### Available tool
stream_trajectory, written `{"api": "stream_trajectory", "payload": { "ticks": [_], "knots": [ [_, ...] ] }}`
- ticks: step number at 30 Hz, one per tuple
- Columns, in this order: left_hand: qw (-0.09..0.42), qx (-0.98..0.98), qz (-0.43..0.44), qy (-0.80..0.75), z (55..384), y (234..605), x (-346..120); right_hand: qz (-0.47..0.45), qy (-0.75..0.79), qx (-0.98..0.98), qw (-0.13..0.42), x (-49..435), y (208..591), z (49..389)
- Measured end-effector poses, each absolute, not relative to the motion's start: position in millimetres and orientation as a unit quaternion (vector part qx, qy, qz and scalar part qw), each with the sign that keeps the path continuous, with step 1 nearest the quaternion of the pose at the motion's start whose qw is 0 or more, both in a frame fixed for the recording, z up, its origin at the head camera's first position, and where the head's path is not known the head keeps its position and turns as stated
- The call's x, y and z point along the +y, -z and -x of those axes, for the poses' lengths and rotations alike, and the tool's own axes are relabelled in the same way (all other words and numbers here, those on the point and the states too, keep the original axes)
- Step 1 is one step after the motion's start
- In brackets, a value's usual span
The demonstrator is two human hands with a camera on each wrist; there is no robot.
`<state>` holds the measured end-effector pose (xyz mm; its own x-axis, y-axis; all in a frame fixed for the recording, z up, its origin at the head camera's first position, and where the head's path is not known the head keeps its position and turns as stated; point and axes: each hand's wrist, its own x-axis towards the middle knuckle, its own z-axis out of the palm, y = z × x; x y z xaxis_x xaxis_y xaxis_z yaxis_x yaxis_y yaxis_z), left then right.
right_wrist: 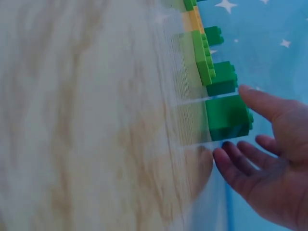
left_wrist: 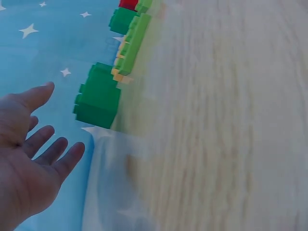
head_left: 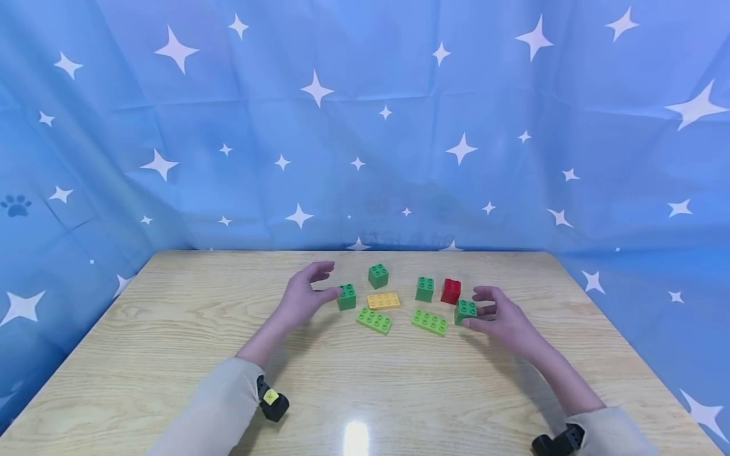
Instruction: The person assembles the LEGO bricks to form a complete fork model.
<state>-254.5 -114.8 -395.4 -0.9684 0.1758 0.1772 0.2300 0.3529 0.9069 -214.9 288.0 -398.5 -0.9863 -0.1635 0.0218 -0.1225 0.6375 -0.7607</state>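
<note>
My left hand (head_left: pixel 301 296) reaches toward a dark green toy brick (head_left: pixel 346 297) at the left of the group. Its fingers are spread, and in the left wrist view a gap shows between them and that brick (left_wrist: pixel 97 96). At the right end, my right hand (head_left: pixel 504 322) has its thumb and fingers loosely around another green brick (head_left: pixel 466 310). The right wrist view shows the fingers relaxed beside this brick (right_wrist: pixel 227 118), with the thumb near its studded top. Both bricks stand on the wooden table (head_left: pixel 365 373), studs up.
Between the hands lie two light green flat bricks (head_left: pixel 374 321), a yellow flat brick (head_left: pixel 384 301), two more green bricks (head_left: pixel 378 276) and a red brick (head_left: pixel 450 291). A blue star-printed curtain (head_left: pixel 365 126) hangs behind the table's back edge.
</note>
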Motion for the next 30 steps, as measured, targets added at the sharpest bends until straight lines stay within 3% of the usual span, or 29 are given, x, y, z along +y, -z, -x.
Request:
{"api": "stream_trajectory", "payload": {
  "ticks": [17, 30],
  "knots": [
    [-0.032, -0.782, 0.089, 0.617, 264, 412, -112, 0.086, 0.420, 0.903, 0.023, 290, 408, 217],
    [-0.046, -0.807, 0.098, 0.581, 268, 422, -109, 0.102, 0.392, 0.914, -0.006, 291, 408, 216]
  ]
}}
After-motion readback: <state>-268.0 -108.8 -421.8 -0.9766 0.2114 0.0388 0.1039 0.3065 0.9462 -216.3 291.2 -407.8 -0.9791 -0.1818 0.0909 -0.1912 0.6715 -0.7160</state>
